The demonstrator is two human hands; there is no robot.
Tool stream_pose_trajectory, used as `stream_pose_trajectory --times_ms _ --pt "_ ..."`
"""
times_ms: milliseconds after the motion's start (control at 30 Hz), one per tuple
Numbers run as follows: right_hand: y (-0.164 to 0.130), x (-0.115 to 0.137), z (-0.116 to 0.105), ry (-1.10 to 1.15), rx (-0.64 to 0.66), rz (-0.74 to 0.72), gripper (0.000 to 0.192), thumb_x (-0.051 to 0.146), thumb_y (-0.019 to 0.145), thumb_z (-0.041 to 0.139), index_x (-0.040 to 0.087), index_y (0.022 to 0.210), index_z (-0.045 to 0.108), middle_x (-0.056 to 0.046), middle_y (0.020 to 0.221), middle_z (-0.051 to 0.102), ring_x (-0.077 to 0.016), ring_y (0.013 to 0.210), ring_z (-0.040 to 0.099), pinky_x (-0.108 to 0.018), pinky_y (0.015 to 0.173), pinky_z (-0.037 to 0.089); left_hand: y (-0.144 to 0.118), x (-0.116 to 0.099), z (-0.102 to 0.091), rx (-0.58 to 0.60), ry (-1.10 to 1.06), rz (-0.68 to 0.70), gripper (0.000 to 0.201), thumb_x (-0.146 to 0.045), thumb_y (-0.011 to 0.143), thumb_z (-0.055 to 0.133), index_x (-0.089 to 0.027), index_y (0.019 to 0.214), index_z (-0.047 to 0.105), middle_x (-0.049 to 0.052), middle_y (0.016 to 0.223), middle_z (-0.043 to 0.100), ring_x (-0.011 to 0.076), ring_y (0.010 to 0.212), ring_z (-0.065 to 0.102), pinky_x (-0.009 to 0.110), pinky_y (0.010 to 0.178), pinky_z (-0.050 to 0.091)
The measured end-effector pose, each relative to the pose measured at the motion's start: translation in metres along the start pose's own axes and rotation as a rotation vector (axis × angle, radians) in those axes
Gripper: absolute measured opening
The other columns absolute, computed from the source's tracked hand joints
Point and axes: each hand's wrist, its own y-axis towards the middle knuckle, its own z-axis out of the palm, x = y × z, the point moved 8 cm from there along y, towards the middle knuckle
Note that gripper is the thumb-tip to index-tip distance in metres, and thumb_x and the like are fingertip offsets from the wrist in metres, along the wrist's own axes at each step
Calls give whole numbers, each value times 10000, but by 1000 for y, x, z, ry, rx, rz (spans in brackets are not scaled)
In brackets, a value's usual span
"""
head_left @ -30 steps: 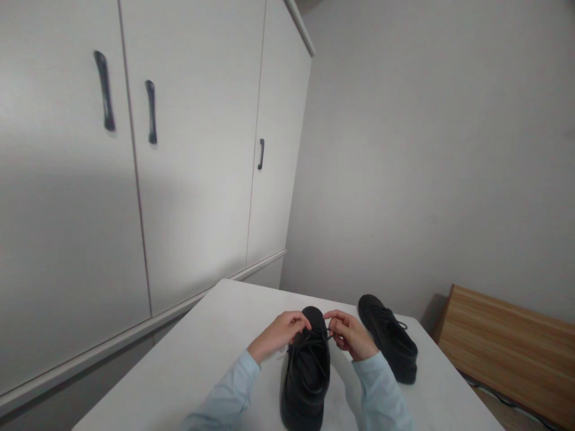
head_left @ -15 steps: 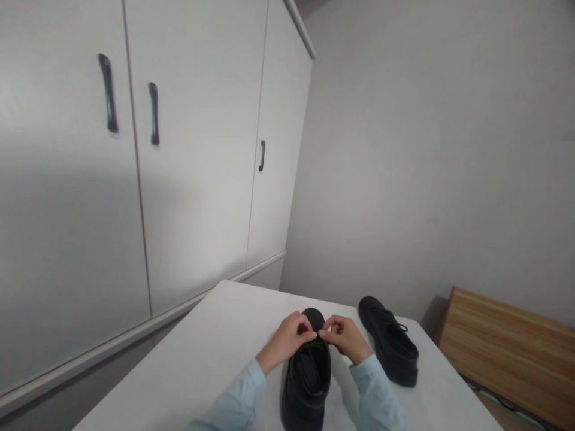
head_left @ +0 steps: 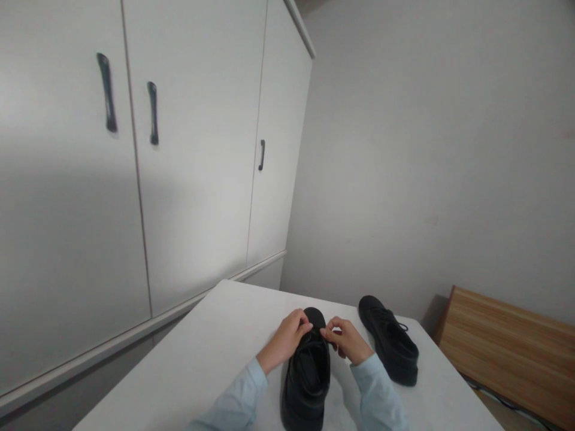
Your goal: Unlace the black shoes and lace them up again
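Both hands meet over the near black shoe (head_left: 306, 377) – the left hand (head_left: 285, 342) and right hand (head_left: 345, 340) each pinched shut on its lace (head_left: 320, 333), fingertips almost touching above the tongue. The knot looks unfinished, no bow showing. The second black shoe (head_left: 390, 347) – laces apparently tied already – sits just beyond the right hand on the white table (head_left: 215, 353).

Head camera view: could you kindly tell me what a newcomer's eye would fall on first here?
Two hands, the left hand and right hand, pinch the laces over a black shoe at the near middle of a white table. A second black shoe stands apart to its right. A tall white wardrobe with dark handles fills the left, and a wooden board sits low on the right.
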Motion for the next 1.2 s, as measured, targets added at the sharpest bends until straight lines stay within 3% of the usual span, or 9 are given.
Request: stream_pose_trajectory --times_ms 433,633,867,1200 --pt "1 -8 -14 -38 -44 -45 349 486 628 647 185 644 471 59 491 480 -87 425 468 -154 282 305 -2 20 -7 79 -13 -111 186 -350 846 398 -192 755 434 -6 706 529 139 655 504 241 611 398" --pt "1 -14 -18 -56 -38 -20 303 439 639 629 184 646 466 60 481 484 -86 434 463 -152 294 306 -2 32 -7 129 -58 -139 204 -364 860 367 -186 768 409 3 739 523 116 608 502 223 546 417" --pt "0 -20 -23 -100 -74 29 259 372 607 650 185 599 471 67 443 484 -72 391 431 -157 294 300 -6 45 -11 187 -45 -265 170 -343 842 380 -191 771 405 5 705 497 132 629 516 215 494 427" --pt "1 -34 -27 -200 -98 127 196 201 601 672 185 551 483 81 378 465 -56 317 396 -160 282 282 -10 60 -10 266 12 -324 255 -426 820 447 -185 742 415 -26 635 446 105 567 458 221 503 426"
